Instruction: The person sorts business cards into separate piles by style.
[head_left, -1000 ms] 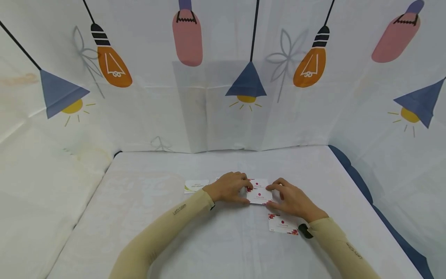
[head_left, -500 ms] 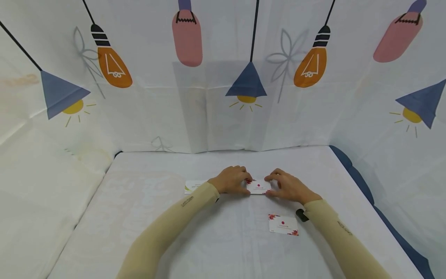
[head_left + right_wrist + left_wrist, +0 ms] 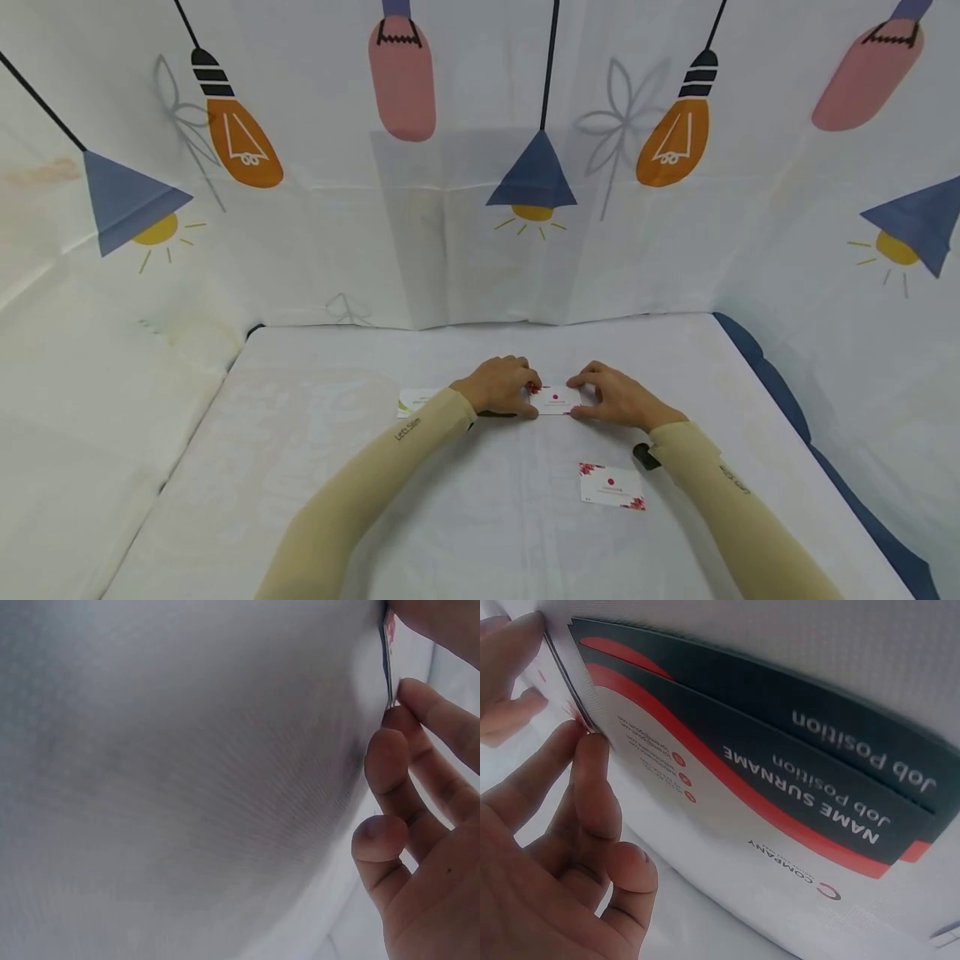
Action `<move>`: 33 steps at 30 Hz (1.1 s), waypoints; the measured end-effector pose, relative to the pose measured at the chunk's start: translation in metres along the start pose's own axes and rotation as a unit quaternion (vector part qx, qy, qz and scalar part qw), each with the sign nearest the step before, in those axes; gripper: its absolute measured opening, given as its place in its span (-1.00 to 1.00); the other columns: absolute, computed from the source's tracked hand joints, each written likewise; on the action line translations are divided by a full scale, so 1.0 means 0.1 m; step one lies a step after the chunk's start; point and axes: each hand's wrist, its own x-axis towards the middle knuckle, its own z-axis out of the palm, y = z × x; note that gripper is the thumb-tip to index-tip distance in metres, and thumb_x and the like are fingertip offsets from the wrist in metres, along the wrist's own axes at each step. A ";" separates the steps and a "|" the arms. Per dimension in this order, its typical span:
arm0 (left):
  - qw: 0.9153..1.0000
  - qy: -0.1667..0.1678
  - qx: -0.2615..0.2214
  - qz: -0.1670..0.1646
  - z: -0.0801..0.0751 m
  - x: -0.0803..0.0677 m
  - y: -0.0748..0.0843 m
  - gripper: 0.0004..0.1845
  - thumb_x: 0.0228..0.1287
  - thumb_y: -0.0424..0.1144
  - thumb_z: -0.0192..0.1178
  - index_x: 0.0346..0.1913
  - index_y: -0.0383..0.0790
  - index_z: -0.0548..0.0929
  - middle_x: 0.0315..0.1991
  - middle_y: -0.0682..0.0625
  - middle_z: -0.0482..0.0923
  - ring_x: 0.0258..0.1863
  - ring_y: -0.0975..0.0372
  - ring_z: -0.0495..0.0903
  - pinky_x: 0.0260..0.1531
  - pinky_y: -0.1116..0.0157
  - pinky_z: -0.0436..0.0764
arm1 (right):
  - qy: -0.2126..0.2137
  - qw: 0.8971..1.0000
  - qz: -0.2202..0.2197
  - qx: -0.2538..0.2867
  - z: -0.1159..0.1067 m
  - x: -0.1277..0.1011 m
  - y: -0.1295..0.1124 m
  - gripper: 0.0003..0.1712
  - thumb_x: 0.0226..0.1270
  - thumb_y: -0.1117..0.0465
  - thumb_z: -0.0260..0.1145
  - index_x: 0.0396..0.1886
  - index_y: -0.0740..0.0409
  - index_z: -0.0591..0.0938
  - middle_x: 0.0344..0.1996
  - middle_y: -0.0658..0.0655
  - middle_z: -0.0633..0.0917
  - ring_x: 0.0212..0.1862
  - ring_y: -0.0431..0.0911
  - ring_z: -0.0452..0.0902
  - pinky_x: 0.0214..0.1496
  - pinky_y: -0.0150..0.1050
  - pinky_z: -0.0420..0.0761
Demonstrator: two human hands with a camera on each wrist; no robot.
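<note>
Left hand (image 3: 498, 387) and right hand (image 3: 611, 398) pinching opposite short ends of a small stack of cards (image 3: 556, 401), set on the table (image 3: 465, 517) midway between them. Stack's long axis running left to right, hand to hand; both equally near. Fingertips (image 3: 592, 746) curled onto the stack edge. One loose card (image 3: 612, 486) nearer the right forearm; another card (image 3: 411, 400) beside the left wrist.

Card stack (image 3: 556, 401): white face, red dot at centre, red floral print at a corner. Loose card (image 3: 611, 486): white, red dot, red florals at two opposite corners. Dark cards (image 3: 780, 757): black band, red curved stripe, white lower field. Partly hidden card (image 3: 411, 402): white with green accent. Tabletop (image 3: 375, 517): white. Sleeves (image 3: 360, 492): beige.
</note>
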 end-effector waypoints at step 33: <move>0.998 0.058 -0.023 0.004 0.01 -0.15 0.01 -0.41 0.23 0.22 0.37 0.24 0.02 0.65 0.09 0.05 0.56 -0.03 0.23 0.53 -0.04 0.27 0.53 | 0.103 0.989 -0.014 0.107 -0.04 -0.51 0.08 -0.36 0.16 -0.12 0.56 0.20 0.02 0.68 0.04 0.07 0.61 -0.24 -0.11 0.48 -0.27 -0.30 0.51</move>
